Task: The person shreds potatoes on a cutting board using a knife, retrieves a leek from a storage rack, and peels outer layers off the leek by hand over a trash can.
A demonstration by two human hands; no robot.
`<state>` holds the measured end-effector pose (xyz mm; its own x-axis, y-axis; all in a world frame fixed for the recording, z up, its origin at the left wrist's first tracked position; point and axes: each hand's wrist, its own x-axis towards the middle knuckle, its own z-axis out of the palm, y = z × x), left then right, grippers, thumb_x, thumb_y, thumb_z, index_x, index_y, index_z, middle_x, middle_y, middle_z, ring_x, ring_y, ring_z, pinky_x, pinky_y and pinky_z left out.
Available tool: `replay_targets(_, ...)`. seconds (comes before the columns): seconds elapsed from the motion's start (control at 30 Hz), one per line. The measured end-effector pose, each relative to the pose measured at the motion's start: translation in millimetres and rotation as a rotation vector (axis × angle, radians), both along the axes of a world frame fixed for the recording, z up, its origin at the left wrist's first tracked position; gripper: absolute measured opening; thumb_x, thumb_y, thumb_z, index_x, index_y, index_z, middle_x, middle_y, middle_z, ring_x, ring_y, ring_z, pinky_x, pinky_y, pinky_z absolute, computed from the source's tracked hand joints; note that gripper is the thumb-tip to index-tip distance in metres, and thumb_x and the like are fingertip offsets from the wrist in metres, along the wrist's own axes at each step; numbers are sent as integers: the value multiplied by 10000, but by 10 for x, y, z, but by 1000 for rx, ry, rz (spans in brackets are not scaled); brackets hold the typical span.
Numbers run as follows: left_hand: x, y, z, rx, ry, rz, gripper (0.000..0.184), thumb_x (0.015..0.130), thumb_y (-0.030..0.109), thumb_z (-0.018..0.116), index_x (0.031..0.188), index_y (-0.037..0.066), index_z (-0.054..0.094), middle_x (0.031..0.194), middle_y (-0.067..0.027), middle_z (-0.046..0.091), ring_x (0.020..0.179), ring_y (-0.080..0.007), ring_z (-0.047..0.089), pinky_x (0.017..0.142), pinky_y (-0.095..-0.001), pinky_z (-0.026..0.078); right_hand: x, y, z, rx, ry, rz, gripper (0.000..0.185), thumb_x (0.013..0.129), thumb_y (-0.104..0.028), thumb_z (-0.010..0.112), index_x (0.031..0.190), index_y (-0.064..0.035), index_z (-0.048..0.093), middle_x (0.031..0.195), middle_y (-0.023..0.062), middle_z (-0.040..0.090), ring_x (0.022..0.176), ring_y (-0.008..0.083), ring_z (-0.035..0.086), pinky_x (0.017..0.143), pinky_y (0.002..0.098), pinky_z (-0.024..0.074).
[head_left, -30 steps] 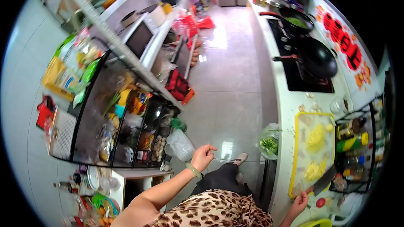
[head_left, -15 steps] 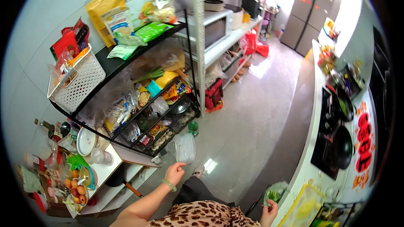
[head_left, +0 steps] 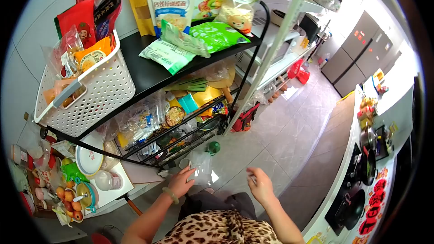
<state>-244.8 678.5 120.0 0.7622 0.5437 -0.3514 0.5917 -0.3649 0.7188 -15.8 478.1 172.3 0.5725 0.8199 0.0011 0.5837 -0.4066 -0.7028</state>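
My left hand, with a pale bangle on its wrist, is held low over the floor, fingers apart. It is nearest to a clear plastic bag or container on the floor beside the shelf foot; I cannot tell whether they touch. My right hand hangs in front of my body over the floor tiles, its fingers loosely bent with a gap between them and nothing visible in them. A green round object stands on the floor just past the clear plastic.
A black shelf at left carries a white basket and food bags. A low white unit holds jars, a pot and fruit. Along the right runs a counter with a stove and pans. A grey fridge stands at the back.
My right hand has left the counter side and the clear container of greens, moving left to the front of my body. My left hand has shifted slightly left. The view has turned toward the shelf.
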Motion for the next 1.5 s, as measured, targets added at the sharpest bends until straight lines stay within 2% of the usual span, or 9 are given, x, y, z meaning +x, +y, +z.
replay_targets(0.27,-556,-293,62,-73,-140,367,396,863,204,588,1235,70,558,1188,-180,588,1085,-355,558,909,-400,450,572,2464,-17,202,-498,552,386,739,-47,585,1121,-32,539,955,147,572,903,332,547,778,410,472)
replay_targets(0.4,-740,-629,63,-68,-105,661,387,858,165,606,1231,71,565,1161,-175,609,1085,-328,575,885,-376,466,655,3678,-75,-99,-676,731,422,735,-113,596,1149,-44,552,1071,161,576,988,324,554,830,410,461)
replay_targets(0.47,-735,-827,120,-80,-108,878,387,850,115,617,1231,63,568,1150,-170,619,1083,-287,587,877,-353,471,647,4124,-353,-91,-747,744,437,790,-202,575,1198,-48,542,1216,204,537,1106,355,522,918,434,428)
replay_targets(0.57,-660,-1202,109,-144,-126,1197,386,842,47,622,1224,44,573,1135,-156,631,1069,-233,596,880,-329,468,641,4481,-753,406,-505,601,421,856,-254,519,1213,-35,561,1261,244,518,1197,380,472,1035,446,345)
replay_targets(0.77,-217,-1652,178,-246,-153,1496,358,851,5,600,1208,20,583,1118,-129,639,1041,-202,598,898,-322,461,754,4684,-582,364,-605,674,430,847,-254,534,1212,-28,559,1254,241,524,1188,378,478,1027,444,352)
replay_targets(1.13,325,-1977,223,-249,-187,1503,344,864,24,591,1207,5,577,1118,-144,637,1042,-216,603,911,-335,458,1300,4345,14,358,-597,805,447,830,-255,563,1209,-17,556,1242,236,534,1172,375,490,1013,438,365)
replay_targets(1.23,315,-1956,143,-235,-213,1428,344,864,24,592,1208,13,578,1115,-145,638,1037,-218,606,902,-340,463,1530,4081,174,124,-669,781,393,803,-223,587,1153,-46,598,1189,221,570,1145,380,505,987,457,385)
replay_targets(1.33,260,-1872,63,-191,-217,1332,356,853,22,600,1208,33,581,1121,-147,637,1033,-219,609,892,-336,464,1732,3971,148,298,-779,703,332,795,-278,607,1056,-79,656,1038,191,636,960,382,590,850,479,462)
replay_targets(1.5,274,-1254,246,-19,-209,1002,359,851,77,593,1210,62,576,1132,-156,624,1048,-295,595,890,-346,464,1949,3941,10,53,-687,541,463,785,-420,631,1107,-87,640,1074,211,620,1008,377,577,862,445,465)
